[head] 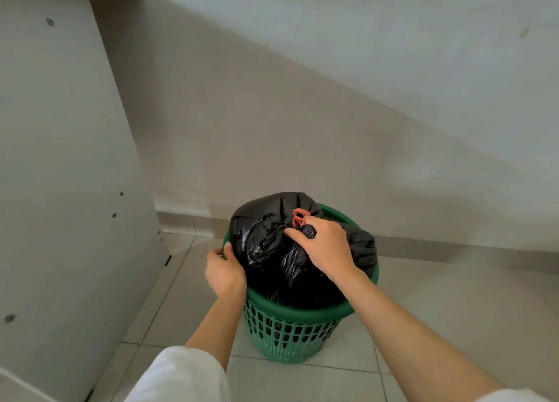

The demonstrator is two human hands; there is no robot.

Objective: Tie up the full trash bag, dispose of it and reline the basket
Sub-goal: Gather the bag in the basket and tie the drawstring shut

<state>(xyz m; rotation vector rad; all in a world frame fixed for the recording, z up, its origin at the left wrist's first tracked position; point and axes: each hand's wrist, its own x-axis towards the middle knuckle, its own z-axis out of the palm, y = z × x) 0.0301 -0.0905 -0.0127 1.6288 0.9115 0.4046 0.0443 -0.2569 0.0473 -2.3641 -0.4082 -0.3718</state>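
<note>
Two hands, one bag, one basket, all in the lower centre of the frame

Item 1: trash bag, black, glossy, full. It sits inside the basket and bulges above the rim. The neck is gathered at the top, and a red drawstring loops out just above the bunched plastic.

Item 2: basket, green, lattice-walled. It stands on the tiled floor close to the wall, with a pale cabinet panel at the left of the frame.

Item 3: right hand. Its grip is curled round the gathered neck of the bag, and a tuft of black plastic pokes out between thumb and forefinger. Whether a knot is finished under the fingers cannot be told.

Item 4: left hand. Its grip is clamped on the basket rim at its left side, thumb over the top edge. A white sleeve shows at the bottom edge of the frame.

Hazards, as judged:
- The bag fills the basket closely, so a straight pull may lift the basket with it if the left grip loosens
- The load would hang from one handful of thin film, and a jerk could stretch or tear the neck and spill the contents on the floor
- How much of the drawstring the grip holds is unclear. If the closure is loose, the mouth may reopen under the weight
- The lattice openings could catch the film on the way up
- Relining has not begun, and no fresh liner is in view
</note>
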